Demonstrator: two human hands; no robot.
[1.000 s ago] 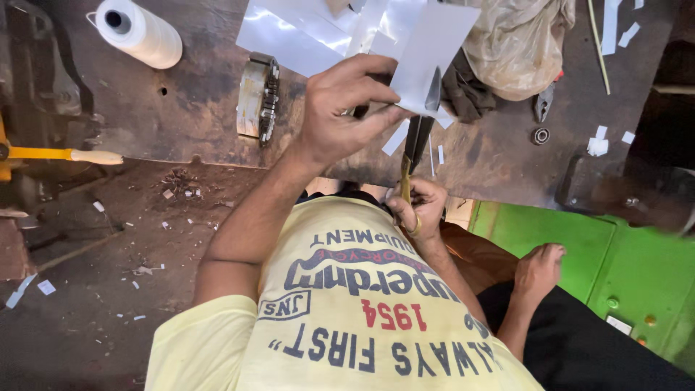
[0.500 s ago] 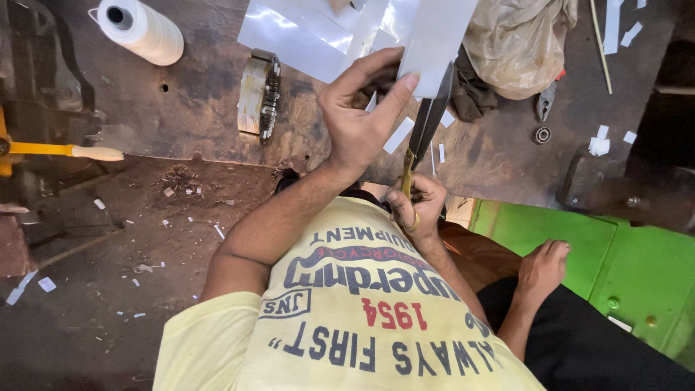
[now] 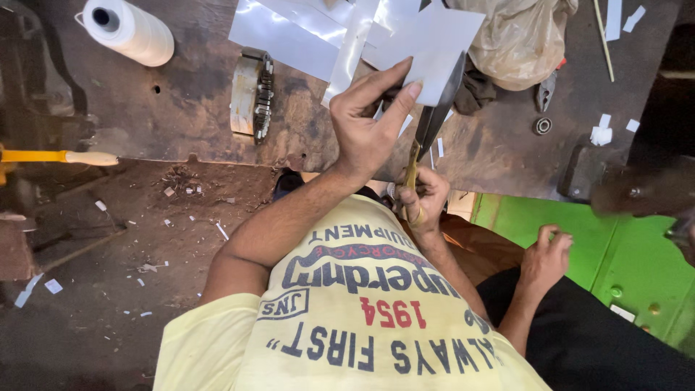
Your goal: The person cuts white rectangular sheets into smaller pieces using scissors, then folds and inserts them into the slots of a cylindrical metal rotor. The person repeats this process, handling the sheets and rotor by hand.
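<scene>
My left hand [image 3: 369,127] pinches a white sheet [image 3: 434,51] by its lower edge and holds it above the dark workbench [image 3: 195,108]. My right hand [image 3: 423,195], close to my chest, is shut on the brass-coloured handles of large scissors [image 3: 434,116]. The dark blades point up and lie along the sheet's right edge. More glossy white sheets [image 3: 289,36] lie on the bench behind it. My yellow printed shirt fills the lower part of the view.
A white thread spool [image 3: 127,29] lies at the bench's far left, with a toothed metal part [image 3: 253,94] beside it. A plastic bag [image 3: 514,43], a small bearing [image 3: 543,124] and paper scraps lie to the right. Another person's hand [image 3: 546,253] rests by a green panel [image 3: 586,239].
My left hand spread its fingers, then pinched the sheet again, a little further right. The scissors stay at the sheet's right edge in my right hand.
</scene>
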